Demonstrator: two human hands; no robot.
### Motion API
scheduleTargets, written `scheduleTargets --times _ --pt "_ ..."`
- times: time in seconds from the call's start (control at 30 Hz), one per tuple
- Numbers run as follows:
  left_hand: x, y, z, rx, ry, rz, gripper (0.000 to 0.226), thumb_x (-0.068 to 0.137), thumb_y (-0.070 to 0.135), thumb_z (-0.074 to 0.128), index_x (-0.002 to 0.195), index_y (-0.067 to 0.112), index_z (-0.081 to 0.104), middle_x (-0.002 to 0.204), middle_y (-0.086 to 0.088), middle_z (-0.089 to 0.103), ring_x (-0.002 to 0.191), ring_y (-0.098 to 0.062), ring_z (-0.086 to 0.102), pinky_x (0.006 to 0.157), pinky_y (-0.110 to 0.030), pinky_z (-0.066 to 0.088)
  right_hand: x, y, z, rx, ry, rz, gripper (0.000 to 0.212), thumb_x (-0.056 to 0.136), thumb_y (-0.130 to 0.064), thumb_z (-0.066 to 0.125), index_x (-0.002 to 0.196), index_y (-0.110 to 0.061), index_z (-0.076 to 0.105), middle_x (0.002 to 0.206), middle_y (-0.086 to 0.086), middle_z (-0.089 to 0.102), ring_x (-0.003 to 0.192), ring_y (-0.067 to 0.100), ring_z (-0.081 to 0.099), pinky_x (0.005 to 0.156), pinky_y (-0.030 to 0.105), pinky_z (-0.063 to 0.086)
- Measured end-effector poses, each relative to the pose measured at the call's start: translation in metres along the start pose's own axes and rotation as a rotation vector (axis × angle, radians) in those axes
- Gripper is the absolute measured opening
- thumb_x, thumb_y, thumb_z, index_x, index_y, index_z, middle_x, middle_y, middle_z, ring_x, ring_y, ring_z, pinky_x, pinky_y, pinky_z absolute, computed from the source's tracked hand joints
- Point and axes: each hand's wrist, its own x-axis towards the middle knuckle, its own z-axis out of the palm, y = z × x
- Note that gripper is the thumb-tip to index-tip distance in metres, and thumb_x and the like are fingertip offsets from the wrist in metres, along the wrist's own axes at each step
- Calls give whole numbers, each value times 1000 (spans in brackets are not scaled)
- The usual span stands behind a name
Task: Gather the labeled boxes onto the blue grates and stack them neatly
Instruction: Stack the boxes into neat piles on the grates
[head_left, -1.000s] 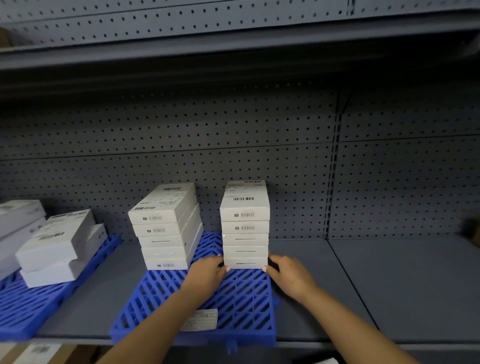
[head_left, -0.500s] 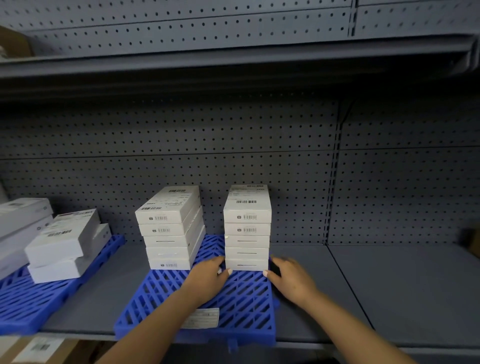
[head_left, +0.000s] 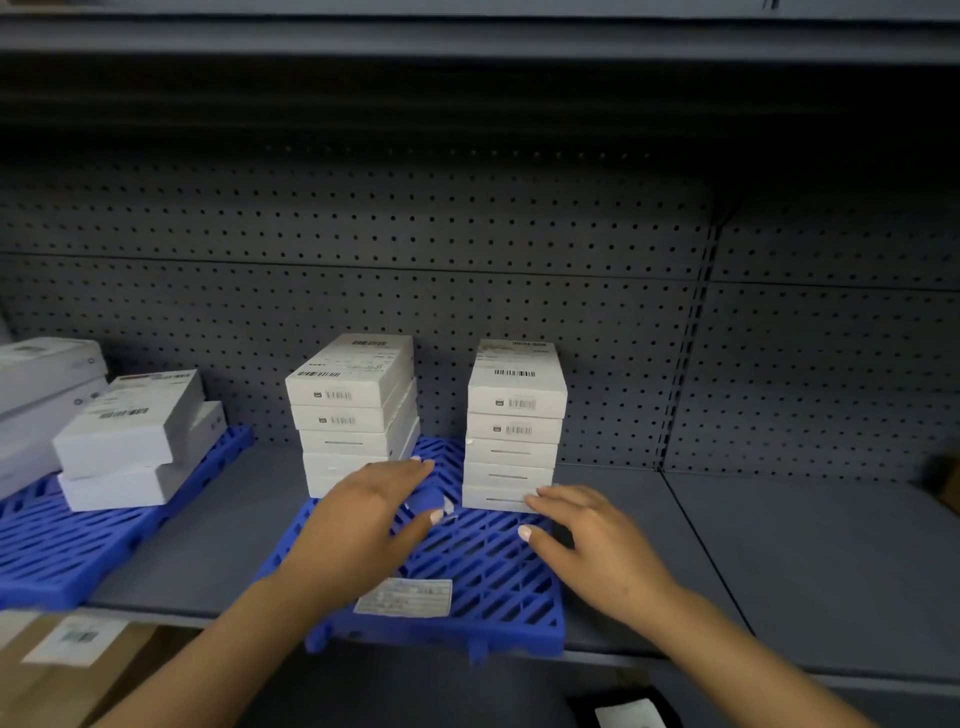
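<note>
Two stacks of white labeled boxes stand at the back of the middle blue grate (head_left: 483, 571): a left stack (head_left: 353, 415), slightly skewed, and a straight right stack (head_left: 511, 426). My left hand (head_left: 374, 514) hovers over the grate in front of the left stack, fingers relaxed and holding nothing. My right hand (head_left: 587, 530) is spread in front of the right stack, its fingertips at the bottom box's lower right corner. A second blue grate (head_left: 78, 540) at the left carries more white boxes (head_left: 130, 436).
Grey metal shelf (head_left: 805, 571) runs to the right of the grate, with a pegboard back wall (head_left: 519, 260). A paper label (head_left: 405, 597) lies on the grate's front. Cardboard box (head_left: 62, 670) sits below the shelf at the lower left. The shelf above overhangs.
Both hands have drawn back from the sides of the right stack's bottom box; the left hand moved left toward the left stack. The view shifted closer.
</note>
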Motion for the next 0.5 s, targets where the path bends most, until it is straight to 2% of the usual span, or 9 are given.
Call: scheduleTargets --times 0.13,0.23,0.37,0.5 --pt "-13 -16 -14 78 21 12 64 87 62 36 134 21 52 130 2 59 117 -17 56 97 -25 32 8 -34 9 37 -35 -92 51 95 -50 44 142 -31 39 148 -11 35 136 4 26 107 12 12" --pt "-21 -38 -23 118 13 7 62 87 58 38 130 17 55 125 -2 63 111 -20 60 96 -30 34 25 -58 22 53 -42 -130 52 94 -49 46 143 -32 37 150 -13 30 138 4 22 114 19 14" --pt "-29 -78 -36 154 21 -7 62 86 59 39 130 18 55 126 0 62 112 -19 59 96 -31 35 53 -94 45 60 -42 -158 54 94 -49 46 144 -32 34 153 -17 22 140 2 18 110 13 9" --pt "-41 -129 -52 148 14 0 66 90 63 30 132 17 53 129 -1 60 115 -20 58 98 -37 38 81 -139 65 88 -46 -189 54 92 -53 45 143 -36 35 149 -23 21 138 -3 16 109 12 8"
